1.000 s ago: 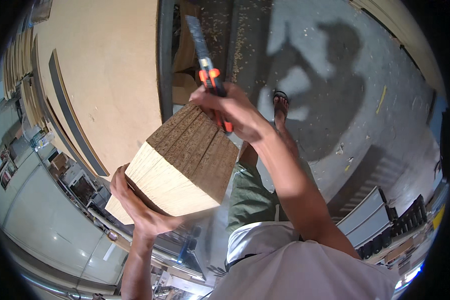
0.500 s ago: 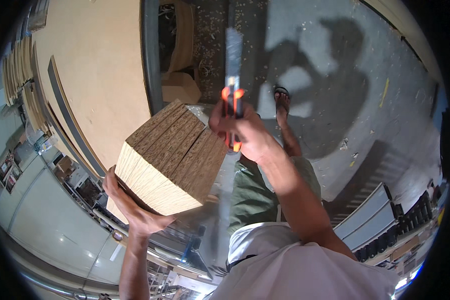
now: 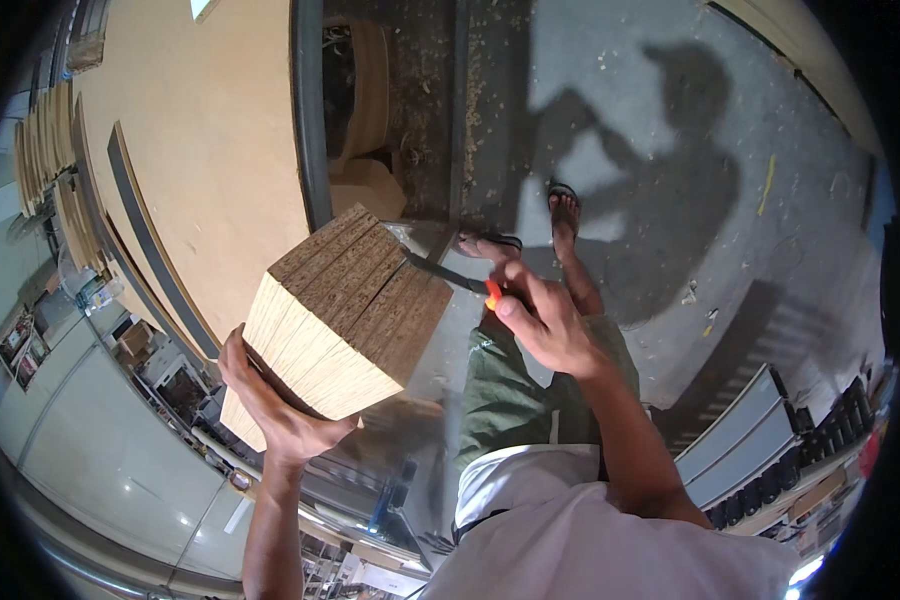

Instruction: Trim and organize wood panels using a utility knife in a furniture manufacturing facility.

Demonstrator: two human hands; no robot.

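Observation:
A block of several stacked particle boards [image 3: 355, 290], light wood-grain on the face towards me and rough brown on the cut edges, is tilted at the corner of the workbench. My left hand [image 3: 285, 415] grips its near side, fingers and thumb spread around the lower edge. Closed around the orange-and-black handle of a flat file is my right hand [image 3: 550, 320]. The dark file [image 3: 445, 272] points left, its tip by the upper right cut edge of the boards. Whether the tip touches the boards is hard to tell.
The pale wooden workbench top [image 3: 200, 130] has a dark edge and carries a long dark-edged strip [image 3: 155, 230]. Below it stands a cardboard box [image 3: 365, 190]. Wood chips litter the grey floor by my sandalled feet. A metal rack [image 3: 730, 440] is at right.
My right hand has swung the file from pointing away from me to pointing left, and moved down and right. The boards and left hand have shifted slightly right.

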